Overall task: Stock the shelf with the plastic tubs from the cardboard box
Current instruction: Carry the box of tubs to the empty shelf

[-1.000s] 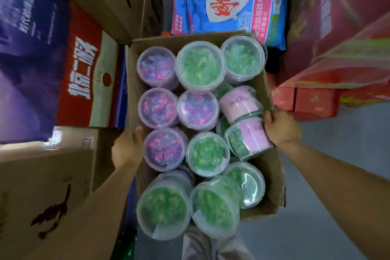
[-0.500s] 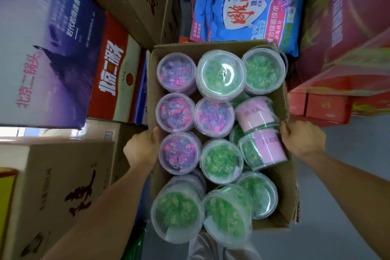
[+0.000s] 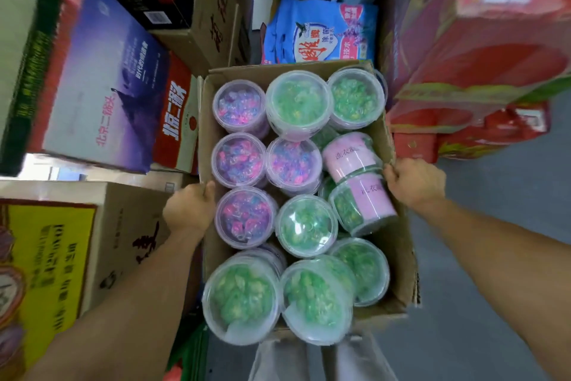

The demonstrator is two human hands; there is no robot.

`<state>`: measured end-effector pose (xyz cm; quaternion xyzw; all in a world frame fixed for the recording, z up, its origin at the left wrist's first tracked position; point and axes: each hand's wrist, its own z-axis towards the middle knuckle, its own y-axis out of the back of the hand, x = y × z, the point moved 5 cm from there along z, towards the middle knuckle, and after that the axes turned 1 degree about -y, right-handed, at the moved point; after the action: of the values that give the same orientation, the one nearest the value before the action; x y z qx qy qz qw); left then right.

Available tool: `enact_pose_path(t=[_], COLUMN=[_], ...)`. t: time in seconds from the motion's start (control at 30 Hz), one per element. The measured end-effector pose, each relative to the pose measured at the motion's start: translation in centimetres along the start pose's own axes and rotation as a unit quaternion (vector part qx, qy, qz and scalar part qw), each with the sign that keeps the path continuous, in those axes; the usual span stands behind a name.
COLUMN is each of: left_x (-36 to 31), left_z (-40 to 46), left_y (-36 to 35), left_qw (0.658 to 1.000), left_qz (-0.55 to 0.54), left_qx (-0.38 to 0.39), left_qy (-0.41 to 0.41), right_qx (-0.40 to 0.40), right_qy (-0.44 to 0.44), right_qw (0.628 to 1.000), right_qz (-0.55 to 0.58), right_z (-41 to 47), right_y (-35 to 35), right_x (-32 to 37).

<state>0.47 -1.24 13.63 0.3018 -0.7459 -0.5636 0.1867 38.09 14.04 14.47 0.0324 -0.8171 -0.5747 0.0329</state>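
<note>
Tubs [image 3: 244, 297] w/ green and pink beads still fill cardboard box [image 3: 398, 260], same grip as before: left hand [image 3: 188, 210] and right hand [image 3: 415, 181] clutch its side walls. View has shifted; stacked cartons [image 3: 102, 90] left, red packs [image 3: 482, 77] right, blue bag [image 3: 321, 37] beyond.

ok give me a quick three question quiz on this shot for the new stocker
1. True or false: both hands grip the cardboard box by its side walls.
2. Which tubs lie on their sides? A) two pink-labelled tubs B) the purple-filled tubs C) none
3. Fill in: the tubs nearest the person hold ____ pieces.

Key: 1 true: left hand, right hand. 2 A. 3 green, as in this tub.
</note>
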Motion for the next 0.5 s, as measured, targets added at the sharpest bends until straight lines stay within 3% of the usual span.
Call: enact_pose_path(t=[0.27, 0.5], left_x=[-0.4, -0.4], left_z=[-5.1, -8.7], left_y=[8.1, 12.8], left_qw=[0.998, 0.992], left_qz=[-0.051, -0.045], left_qx=[-0.042, -0.064], left_qy=[-0.007, -0.095], right_qx=[-0.039, -0.096], right_qy=[-0.026, -0.076], right_qw=[0.999, 0.991], right_qz=[0.022, 0.044], right_z=[-6.5, -14.5], right_y=[6.3, 10.0], right_x=[-2.3, -4.5])
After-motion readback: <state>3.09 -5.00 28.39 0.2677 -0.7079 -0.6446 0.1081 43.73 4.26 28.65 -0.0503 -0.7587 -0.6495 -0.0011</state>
